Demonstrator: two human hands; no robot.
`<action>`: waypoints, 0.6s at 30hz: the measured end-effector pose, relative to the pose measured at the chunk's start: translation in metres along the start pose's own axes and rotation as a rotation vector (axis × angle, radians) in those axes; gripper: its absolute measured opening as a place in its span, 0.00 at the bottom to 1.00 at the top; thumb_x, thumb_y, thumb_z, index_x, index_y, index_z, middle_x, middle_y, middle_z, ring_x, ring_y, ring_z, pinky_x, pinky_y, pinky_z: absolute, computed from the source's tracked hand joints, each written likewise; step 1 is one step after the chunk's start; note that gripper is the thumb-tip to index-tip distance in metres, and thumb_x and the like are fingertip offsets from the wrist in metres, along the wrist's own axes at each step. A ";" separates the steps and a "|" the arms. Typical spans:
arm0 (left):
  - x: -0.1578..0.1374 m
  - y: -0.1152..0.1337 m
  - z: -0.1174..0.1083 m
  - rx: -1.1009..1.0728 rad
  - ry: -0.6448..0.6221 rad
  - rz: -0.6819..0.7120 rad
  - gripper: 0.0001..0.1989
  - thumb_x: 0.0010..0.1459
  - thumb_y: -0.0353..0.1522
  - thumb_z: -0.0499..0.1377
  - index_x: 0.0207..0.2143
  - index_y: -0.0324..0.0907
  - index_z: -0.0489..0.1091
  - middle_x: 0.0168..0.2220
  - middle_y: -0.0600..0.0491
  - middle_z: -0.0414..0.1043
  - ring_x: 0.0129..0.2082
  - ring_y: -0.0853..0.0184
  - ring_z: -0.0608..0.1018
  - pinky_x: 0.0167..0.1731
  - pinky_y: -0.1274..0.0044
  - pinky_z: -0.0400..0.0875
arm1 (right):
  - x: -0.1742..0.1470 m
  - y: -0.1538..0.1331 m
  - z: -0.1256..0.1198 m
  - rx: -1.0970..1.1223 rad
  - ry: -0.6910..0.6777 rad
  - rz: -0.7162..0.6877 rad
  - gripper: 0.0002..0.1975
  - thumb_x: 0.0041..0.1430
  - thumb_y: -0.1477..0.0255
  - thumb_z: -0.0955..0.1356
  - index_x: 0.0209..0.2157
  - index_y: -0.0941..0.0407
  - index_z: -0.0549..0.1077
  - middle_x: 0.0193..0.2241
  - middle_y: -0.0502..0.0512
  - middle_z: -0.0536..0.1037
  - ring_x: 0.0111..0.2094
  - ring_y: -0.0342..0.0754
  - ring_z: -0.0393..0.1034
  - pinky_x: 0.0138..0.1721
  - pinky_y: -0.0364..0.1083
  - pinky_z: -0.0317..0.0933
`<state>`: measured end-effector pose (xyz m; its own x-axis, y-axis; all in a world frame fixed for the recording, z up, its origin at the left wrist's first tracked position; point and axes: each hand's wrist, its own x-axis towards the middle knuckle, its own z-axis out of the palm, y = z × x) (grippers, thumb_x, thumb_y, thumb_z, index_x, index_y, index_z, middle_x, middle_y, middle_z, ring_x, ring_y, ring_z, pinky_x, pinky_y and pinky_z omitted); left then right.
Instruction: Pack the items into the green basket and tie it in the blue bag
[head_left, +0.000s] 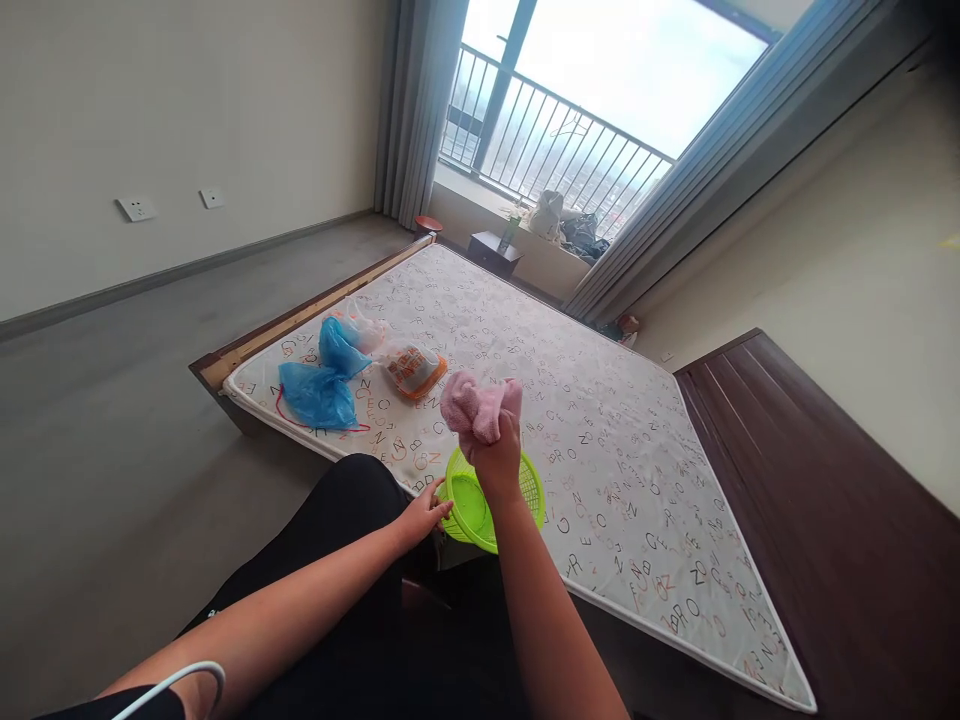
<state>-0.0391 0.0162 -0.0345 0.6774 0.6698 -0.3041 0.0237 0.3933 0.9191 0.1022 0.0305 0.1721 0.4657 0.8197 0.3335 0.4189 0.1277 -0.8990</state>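
Note:
My right hand (pixel 501 462) is closed around a bunched pink cloth (pixel 480 405), raised over a lime-green plastic basket (pixel 531 485). The basket rests at the near edge of the mattress, tilted towards me, and its visible inside shows a bare green bottom. My left hand (pixel 426 516) grips the left rim of the basket, thumb over the edge and fingers along the outside. Part of the basket is hidden behind my right wrist. Left of the cloth, a clear bag with orange print (pixel 415 370) lies on the mattress.
The letter-printed mattress (pixel 600 450) lies on a dark wooden bed frame. Blue plastic bags (pixel 319 392) and a pale plastic bag (pixel 362 325) lie at its left side. A dark headboard (pixel 817 490) stands right. Beyond are a small dark table (pixel 495 253) and bags (pixel 551 215) by the window.

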 end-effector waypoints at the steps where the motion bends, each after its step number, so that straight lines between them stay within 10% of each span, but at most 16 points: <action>1: 0.001 0.000 0.000 -0.022 0.009 -0.008 0.50 0.54 0.53 0.65 0.69 0.37 0.50 0.28 0.57 0.74 0.20 0.70 0.74 0.24 0.77 0.69 | 0.000 0.000 0.000 -0.067 0.008 -0.059 0.20 0.51 0.73 0.74 0.48 0.54 0.73 0.49 0.57 0.71 0.56 0.56 0.63 0.62 0.54 0.57; 10: 0.007 -0.005 0.005 -0.052 0.042 -0.083 0.42 0.59 0.48 0.62 0.68 0.36 0.53 0.28 0.56 0.74 0.18 0.69 0.74 0.20 0.78 0.65 | 0.024 0.002 0.010 -0.231 0.121 -0.235 0.27 0.57 0.77 0.68 0.58 0.52 0.70 0.55 0.62 0.66 0.56 0.56 0.64 0.62 0.59 0.58; 18: 0.006 0.000 -0.001 -0.064 0.010 -0.051 0.44 0.55 0.52 0.64 0.66 0.37 0.56 0.29 0.55 0.74 0.19 0.70 0.74 0.22 0.78 0.66 | -0.003 0.017 0.005 -0.121 -0.388 -0.030 0.26 0.56 0.73 0.72 0.58 0.47 0.74 0.56 0.57 0.76 0.56 0.56 0.69 0.63 0.58 0.59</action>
<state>-0.0352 0.0208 -0.0366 0.6689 0.6542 -0.3530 0.0106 0.4665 0.8845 0.1042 0.0327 0.1545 0.1328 0.9694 0.2064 0.5273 0.1072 -0.8429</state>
